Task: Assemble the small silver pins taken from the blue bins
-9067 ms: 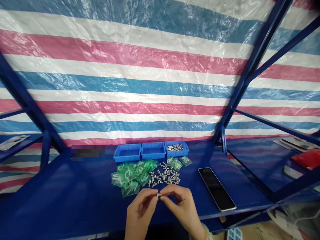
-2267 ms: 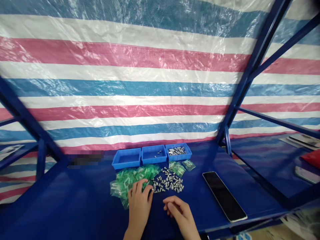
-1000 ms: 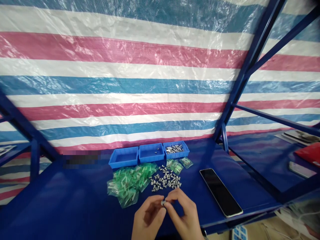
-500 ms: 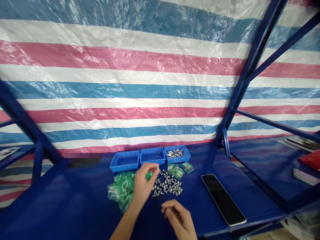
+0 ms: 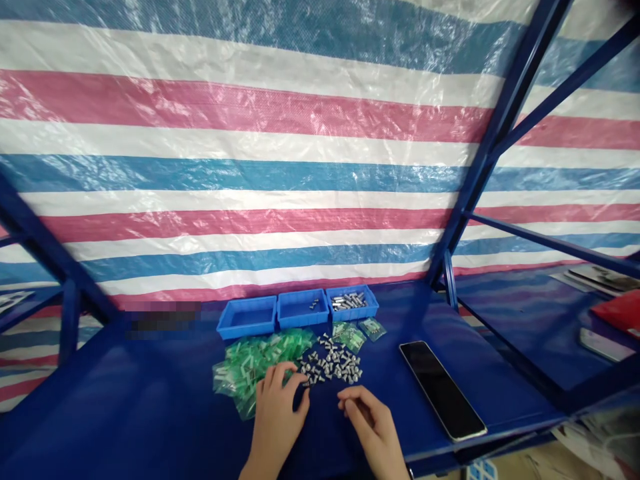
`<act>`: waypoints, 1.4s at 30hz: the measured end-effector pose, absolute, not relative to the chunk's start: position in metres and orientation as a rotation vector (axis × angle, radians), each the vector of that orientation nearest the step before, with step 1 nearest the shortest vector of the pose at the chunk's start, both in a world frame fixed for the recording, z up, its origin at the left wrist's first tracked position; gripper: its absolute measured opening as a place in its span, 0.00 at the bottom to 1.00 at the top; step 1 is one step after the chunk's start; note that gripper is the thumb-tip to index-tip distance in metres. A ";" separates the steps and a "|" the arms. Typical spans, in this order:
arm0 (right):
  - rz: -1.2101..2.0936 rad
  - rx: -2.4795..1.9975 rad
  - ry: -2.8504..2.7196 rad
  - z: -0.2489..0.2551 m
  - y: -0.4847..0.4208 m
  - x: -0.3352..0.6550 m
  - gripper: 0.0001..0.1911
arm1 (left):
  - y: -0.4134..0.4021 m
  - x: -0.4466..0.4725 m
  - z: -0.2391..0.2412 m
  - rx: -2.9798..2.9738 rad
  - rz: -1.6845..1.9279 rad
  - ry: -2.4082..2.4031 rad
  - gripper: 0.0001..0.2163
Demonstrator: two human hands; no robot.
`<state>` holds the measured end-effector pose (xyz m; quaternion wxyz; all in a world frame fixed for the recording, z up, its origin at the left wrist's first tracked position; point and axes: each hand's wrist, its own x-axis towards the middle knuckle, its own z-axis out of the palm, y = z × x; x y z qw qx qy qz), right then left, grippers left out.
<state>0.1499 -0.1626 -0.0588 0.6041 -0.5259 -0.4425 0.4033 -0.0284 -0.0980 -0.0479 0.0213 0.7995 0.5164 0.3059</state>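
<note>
A striped tarpaulin (image 5: pixel 250 167) in pink, white and blue woven plastic fills the view behind a blue steel rack (image 5: pixel 480 173), and the rack's flat blue counter (image 5: pixel 125 407) runs across the lower part of the scene. Off to the right, on a separate blue panel, lie a red board (image 5: pixel 617 313) and a second phone (image 5: pixel 600 345). On the counter itself, a large smartphone (image 5: pixel 443 390) lies face up with its screen dark, angled right of the hands. Along the back stand three blue plastic trays (image 5: pixel 301 308) side by side; the right one holds a heap of silver bolts, the middle one only a few. In front of them spreads a pile of green plastic bags (image 5: pixel 255 363), with two smaller clear-green packets (image 5: pixel 351 338) further right. Between these lie loose silver screws (image 5: pixel 330 360), scattered in a rough patch. The left hand (image 5: pixel 275 417) reaches the patch's near edge, its fingertips (image 5: pixel 303 379) curled down among the screws and its fingers over the bags. The right hand (image 5: pixel 370 423) rests just beside, fingers loosely curled (whether either grip has hold of a screw, I cannot tell).
</note>
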 end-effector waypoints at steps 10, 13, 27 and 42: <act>0.980 -1.186 -1.161 -0.070 -0.165 0.143 0.18 | -0.100 -0.020 -0.062 2.536 0.948 1.608 0.07; 0.961 -1.187 -1.147 -0.073 -0.166 0.143 0.17 | -0.107 -0.021 -0.053 2.304 1.113 1.513 0.05; 0.973 -0.928 -1.201 -0.025 -0.163 0.138 0.07 | -0.145 -0.006 -0.011 0.736 1.084 0.886 0.09; 0.859 -1.023 -1.280 -0.023 -0.165 0.144 0.04 | -0.147 -0.004 -0.013 0.587 0.985 0.791 0.16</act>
